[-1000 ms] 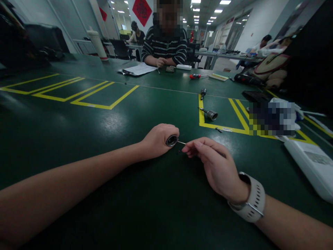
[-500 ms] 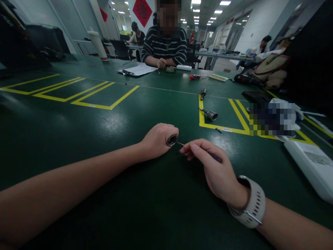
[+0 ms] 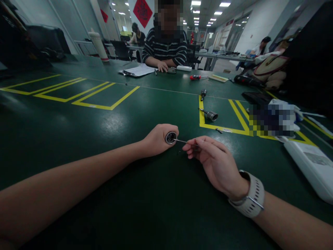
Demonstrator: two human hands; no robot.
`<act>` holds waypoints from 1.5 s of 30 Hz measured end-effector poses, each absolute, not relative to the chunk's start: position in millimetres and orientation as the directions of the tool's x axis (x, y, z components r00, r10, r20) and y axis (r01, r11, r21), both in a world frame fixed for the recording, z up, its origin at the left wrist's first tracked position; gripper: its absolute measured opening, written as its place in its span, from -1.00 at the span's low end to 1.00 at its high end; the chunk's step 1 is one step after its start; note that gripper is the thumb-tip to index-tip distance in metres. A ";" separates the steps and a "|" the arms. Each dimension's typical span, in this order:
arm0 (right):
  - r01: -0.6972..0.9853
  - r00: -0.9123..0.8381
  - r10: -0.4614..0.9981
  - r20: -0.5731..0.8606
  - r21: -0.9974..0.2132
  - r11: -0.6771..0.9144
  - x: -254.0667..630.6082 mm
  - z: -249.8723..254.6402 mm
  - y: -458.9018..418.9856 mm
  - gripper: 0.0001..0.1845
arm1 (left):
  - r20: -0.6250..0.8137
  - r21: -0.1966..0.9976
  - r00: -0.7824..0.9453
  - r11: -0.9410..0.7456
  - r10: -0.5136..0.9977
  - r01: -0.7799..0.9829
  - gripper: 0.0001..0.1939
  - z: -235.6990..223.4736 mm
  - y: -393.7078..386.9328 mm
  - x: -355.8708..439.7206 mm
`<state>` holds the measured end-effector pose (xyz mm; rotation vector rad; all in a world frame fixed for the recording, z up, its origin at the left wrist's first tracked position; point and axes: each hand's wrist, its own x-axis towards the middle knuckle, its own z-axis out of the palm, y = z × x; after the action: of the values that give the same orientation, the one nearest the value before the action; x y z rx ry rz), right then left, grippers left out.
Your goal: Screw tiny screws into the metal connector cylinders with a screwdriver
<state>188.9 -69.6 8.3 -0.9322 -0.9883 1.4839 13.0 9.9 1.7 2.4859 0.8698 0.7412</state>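
Note:
My left hand is closed round a cup-shaped metal hole saw, whose open round end faces me and to the right. Its body is hidden inside my fist. From the right, my right hand pinches a small screwdriver between thumb and fingers. The thin shaft reaches into the open mouth of the hole saw; the handle is hidden by my hand. Small dark specks lie on the table below the shaft. Beyond my hands, a second hole saw lies on its side, with another metal cup-shaped bit behind it.
Yellow tape marks boxes on the green table. A small dark metal piece lies by the tape. Further off are a red-handled screwdriver and a clipboard. At right lies a white case. Another person sits opposite.
The hole saw's mouth has turned more towards me. My right hand has shifted slightly right and rolled, hiding the screwdriver's dark handle and baring more shaft. The person opposite has moved a hand.

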 end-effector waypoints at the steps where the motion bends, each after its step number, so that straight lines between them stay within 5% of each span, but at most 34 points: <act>1: -0.319 -0.125 0.991 -0.041 -0.944 -0.079 189.1 8.1 -70.0 -0.83 | 0.346 0.492 0.669 -0.734 0.658 0.468 -0.92 1.7 9.7 13.5; 6: -0.245 -0.129 0.991 -0.024 -0.968 -0.056 190.1 8.0 -71.1 -0.82 | 0.331 0.277 0.719 -0.791 0.611 0.545 -0.90 1.8 8.0 16.5; 11: -0.286 -0.070 0.997 -0.012 -0.958 -0.031 189.3 7.0 -70.5 -0.81 | 0.322 0.196 0.712 -0.780 0.624 0.594 -0.88 2.7 6.8 17.0; 24: -0.188 0.032 0.999 0.025 -0.982 0.030 191.9 4.5 -69.6 -0.77 | 0.307 0.164 0.699 -0.760 0.646 0.629 -0.88 5.4 4.9 17.4; 34: -0.023 -0.012 0.998 0.063 -0.998 0.063 196.8 -0.7 -68.9 -0.75 | 0.307 0.223 0.680 -0.745 0.666 0.629 -0.89 3.7 6.9 17.1; 45: -0.042 -0.081 0.980 0.181 -0.983 0.178 194.6 1.1 -73.2 -0.79 | 0.306 0.237 0.657 -0.724 0.689 0.648 -0.89 3.5 8.2 18.3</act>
<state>194.6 -73.2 1.1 -1.0088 -1.3246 1.1510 18.3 8.2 3.5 2.7618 1.1183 0.5774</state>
